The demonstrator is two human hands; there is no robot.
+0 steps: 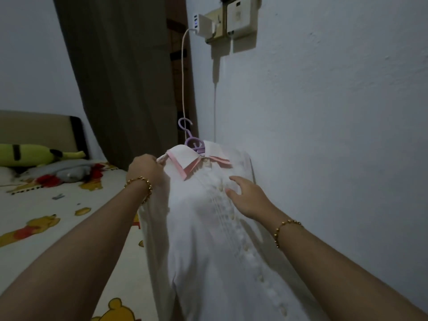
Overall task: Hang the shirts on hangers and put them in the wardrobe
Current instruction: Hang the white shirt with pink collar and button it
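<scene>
Item: white shirt (203, 239), hanging on purple hanger (195, 144), being held up just beside wall (324, 135). Gripping shoulder edge with left hand (146, 169); spreading right hand (247, 198) flat, fingers straight, over button front. Advisable: levelling shoulders, smoothing placket downward before carrying to wardrobe.

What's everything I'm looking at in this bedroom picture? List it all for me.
shirt: one, white with pink-edged collar, centre, on the hanger
hanger: one, purple, hook sticking out of the collar
curtain: one, brown, behind the bed
charger: one, white, plugged in high on the wall
cable: one, white, hanging down from the charger
bedsheet: one, cream with yellow bear print, left
soft toys: at least two, yellow-green and grey, by the headboard
headboard: one, beige, far left
bracelets: two, gold, one per wrist
left hand: grips the shirt's shoulder
right hand: fingers spread over the shirt front
</scene>
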